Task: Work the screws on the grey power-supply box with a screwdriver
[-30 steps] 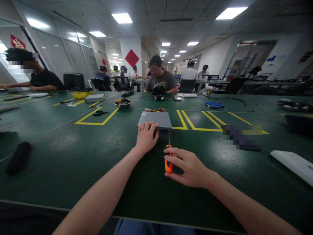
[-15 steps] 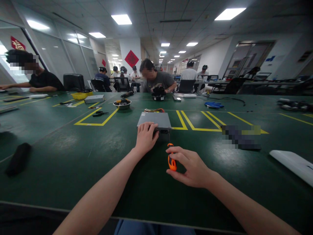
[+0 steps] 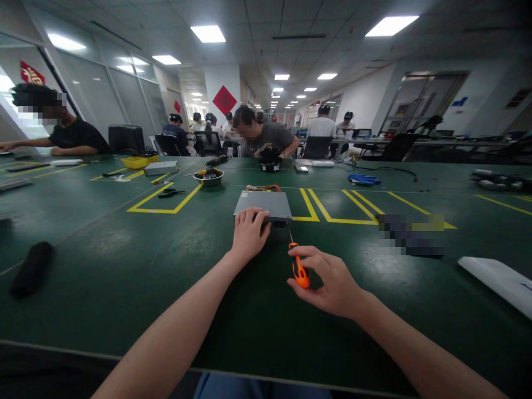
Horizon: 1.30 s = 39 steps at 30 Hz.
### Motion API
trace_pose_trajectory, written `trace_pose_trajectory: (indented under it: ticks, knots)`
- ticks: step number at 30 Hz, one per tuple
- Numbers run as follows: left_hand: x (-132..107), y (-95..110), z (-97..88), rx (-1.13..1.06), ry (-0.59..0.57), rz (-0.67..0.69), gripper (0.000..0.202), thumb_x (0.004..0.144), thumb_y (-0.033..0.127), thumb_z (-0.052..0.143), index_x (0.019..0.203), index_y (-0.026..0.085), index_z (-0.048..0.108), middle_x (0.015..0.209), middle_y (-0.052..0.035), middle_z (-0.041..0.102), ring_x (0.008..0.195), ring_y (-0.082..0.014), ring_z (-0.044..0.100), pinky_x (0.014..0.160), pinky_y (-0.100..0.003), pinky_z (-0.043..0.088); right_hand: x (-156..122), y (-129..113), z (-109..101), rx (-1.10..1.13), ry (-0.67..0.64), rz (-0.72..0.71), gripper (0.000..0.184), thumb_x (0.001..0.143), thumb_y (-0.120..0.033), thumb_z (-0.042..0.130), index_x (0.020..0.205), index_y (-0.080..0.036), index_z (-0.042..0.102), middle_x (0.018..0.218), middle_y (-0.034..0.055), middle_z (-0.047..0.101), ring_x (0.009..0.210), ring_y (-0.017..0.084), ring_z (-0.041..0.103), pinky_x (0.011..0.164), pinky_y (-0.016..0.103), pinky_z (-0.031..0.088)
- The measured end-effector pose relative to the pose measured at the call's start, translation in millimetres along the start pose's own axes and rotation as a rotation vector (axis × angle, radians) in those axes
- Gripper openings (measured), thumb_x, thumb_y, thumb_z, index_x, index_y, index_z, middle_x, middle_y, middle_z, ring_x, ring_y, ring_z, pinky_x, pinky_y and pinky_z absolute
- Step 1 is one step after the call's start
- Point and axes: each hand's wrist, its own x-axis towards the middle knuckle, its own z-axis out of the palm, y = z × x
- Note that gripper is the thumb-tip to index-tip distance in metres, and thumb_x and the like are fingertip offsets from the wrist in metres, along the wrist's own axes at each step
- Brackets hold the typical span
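Note:
A grey metal computer power supply [image 3: 268, 204] lies flat on the green table, its coloured cables bunched behind it. My left hand [image 3: 249, 233] grips its front left edge, fingers on the top and thumb against the front face. In my right hand [image 3: 326, 280] is an orange and black screwdriver [image 3: 300, 269], pinched between fingers and thumb. Its thin shaft points up and away, with the tip at the front right corner of the power supply, near the black socket. Whether the tip sits in a screw is too small to tell.
A metal bowl [image 3: 209, 177] with a yellow-handled tool stands behind left, near a yellow tray [image 3: 139, 162]. Blue gloves [image 3: 364, 179] lie behind right; a white device [image 3: 499, 280] is at the right. A black object [image 3: 32, 269] lies left. Co-workers sit beyond.
My right hand has shifted slightly right with the screwdriver, whose handle now leans further right and whose shaft shows more clearly. My left hand and the power supply have stayed put.

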Motion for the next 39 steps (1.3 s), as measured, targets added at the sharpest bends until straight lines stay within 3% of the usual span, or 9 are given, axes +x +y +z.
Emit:
trace_pose_trajectory:
  ticks: [6, 12, 16, 19, 22, 26, 30, 32, 39]
  knots:
    - [0, 0, -0.9, -0.008, 0.021, 0.009, 0.024, 0.083, 0.027, 0.050, 0.106, 0.023, 0.054, 0.114, -0.0076, 0.050, 0.112, -0.0244, 0.041, 0.094, -0.039, 0.033, 2, -4, -5, -0.008, -0.194, -0.042, 0.032, 0.084, -0.033, 0.049, 0.113, -0.019, 0.047, 0.117, 0.0133, 0.049, 0.083, 0.016, 0.059, 0.072, 0.031, 0.049]
    - [0, 0, -1.1, 0.000, 0.009, -0.006, 0.026, 0.082, 0.028, 0.051, 0.107, 0.024, 0.054, 0.114, -0.0076, 0.050, 0.108, -0.0246, 0.042, 0.091, -0.040, 0.034, -1, -5, 6, -0.005, -0.050, -0.029, 0.021, 0.081, -0.033, 0.054, 0.092, -0.019, 0.046, 0.102, 0.0107, 0.060, 0.080, 0.017, 0.062, 0.066, 0.029, 0.049]
    - [0, 1, -1.6, 0.005, 0.007, -0.013, 0.026, 0.082, 0.029, 0.051, 0.107, 0.024, 0.054, 0.111, -0.0074, 0.051, 0.105, -0.0243, 0.044, 0.091, -0.040, 0.034, 1, -6, 2, 0.037, -0.124, 0.011, 0.031, 0.079, -0.035, 0.055, 0.104, -0.018, 0.045, 0.106, 0.0112, 0.058, 0.091, 0.020, 0.060, 0.072, 0.031, 0.050]
    - [0, 1, -1.8, 0.006, 0.009, -0.012, 0.025, 0.082, 0.028, 0.051, 0.107, 0.024, 0.054, 0.111, -0.0073, 0.051, 0.105, -0.0240, 0.044, 0.091, -0.039, 0.034, 3, -8, -1, -0.033, -0.198, -0.046, 0.033, 0.083, -0.032, 0.049, 0.113, -0.019, 0.046, 0.110, 0.0123, 0.054, 0.085, 0.018, 0.059, 0.070, 0.032, 0.049]
    - [0, 0, -1.4, 0.009, 0.010, -0.012, 0.025, 0.082, 0.028, 0.051, 0.107, 0.024, 0.054, 0.111, -0.0073, 0.051, 0.105, -0.0241, 0.044, 0.090, -0.040, 0.034, 3, -7, 2, -0.075, -0.136, -0.058, 0.024, 0.084, -0.034, 0.049, 0.102, -0.018, 0.048, 0.104, 0.0120, 0.055, 0.075, 0.016, 0.060, 0.064, 0.031, 0.049]
    - [0, 0, -0.7, 0.011, 0.011, -0.020, 0.026, 0.081, 0.028, 0.052, 0.106, 0.024, 0.055, 0.111, -0.0077, 0.051, 0.104, -0.0248, 0.045, 0.089, -0.041, 0.035, 1, -5, 6, -0.012, -0.029, 0.014, 0.028, 0.080, -0.041, 0.056, 0.092, -0.019, 0.043, 0.095, 0.0098, 0.059, 0.083, 0.019, 0.062, 0.066, 0.030, 0.051]
    - [0, 1, -1.0, 0.009, 0.012, -0.019, 0.026, 0.081, 0.029, 0.052, 0.107, 0.024, 0.055, 0.111, -0.0077, 0.052, 0.104, -0.0250, 0.044, 0.089, -0.041, 0.035, 2, -6, 2, 0.012, -0.148, 0.001, 0.037, 0.079, -0.040, 0.055, 0.106, -0.017, 0.044, 0.105, 0.0127, 0.057, 0.095, 0.021, 0.059, 0.075, 0.033, 0.051]
    - [0, 1, -1.4, 0.009, 0.014, -0.019, 0.027, 0.081, 0.029, 0.052, 0.107, 0.024, 0.054, 0.111, -0.0076, 0.051, 0.104, -0.0247, 0.044, 0.090, -0.040, 0.034, 3, -8, 1, -0.056, -0.205, -0.053, 0.033, 0.083, -0.034, 0.049, 0.111, -0.017, 0.047, 0.109, 0.0133, 0.055, 0.090, 0.020, 0.059, 0.071, 0.032, 0.050]
    - [0, 1, -2.2, 0.017, 0.005, -0.016, 0.026, 0.082, 0.028, 0.051, 0.107, 0.024, 0.054, 0.111, -0.0070, 0.051, 0.104, -0.0248, 0.044, 0.090, -0.040, 0.034, 1, -6, 6, -0.079, -0.104, -0.019, 0.026, 0.082, -0.041, 0.053, 0.089, -0.017, 0.047, 0.098, 0.0116, 0.060, 0.080, 0.018, 0.062, 0.064, 0.029, 0.050]
